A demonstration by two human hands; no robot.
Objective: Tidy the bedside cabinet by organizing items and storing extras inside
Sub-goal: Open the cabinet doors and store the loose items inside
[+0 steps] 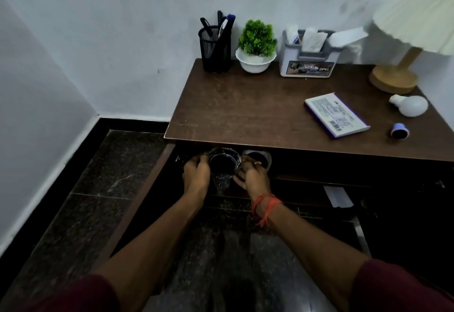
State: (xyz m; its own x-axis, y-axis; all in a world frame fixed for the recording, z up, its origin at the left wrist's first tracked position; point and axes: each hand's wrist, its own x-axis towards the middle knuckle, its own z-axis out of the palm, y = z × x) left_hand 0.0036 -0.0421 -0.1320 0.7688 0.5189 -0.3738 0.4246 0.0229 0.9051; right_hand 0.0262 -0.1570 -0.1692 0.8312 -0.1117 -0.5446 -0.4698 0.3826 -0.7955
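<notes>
A clear drinking glass (pixel 224 161) sits just below the front edge of the brown cabinet top (pixel 245 110), inside the open cabinet. My left hand (pixel 196 174) grips its left side and my right hand (pixel 253 176) grips its right side. A second cup (pixel 258 158) stands right behind my right hand, partly hidden. On the top lie a white book (pixel 336 115), a light bulb (pixel 409 105) and a small blue cap (pixel 400 131).
A black mesh pen holder (pixel 216 48), a potted plant (pixel 256 46) and a grey organizer (pixel 308 53) line the back wall. A lamp (pixel 395 75) stands at the right. The open cabinet door (pixel 137 201) hangs left; a white paper (pixel 337 196) lies inside.
</notes>
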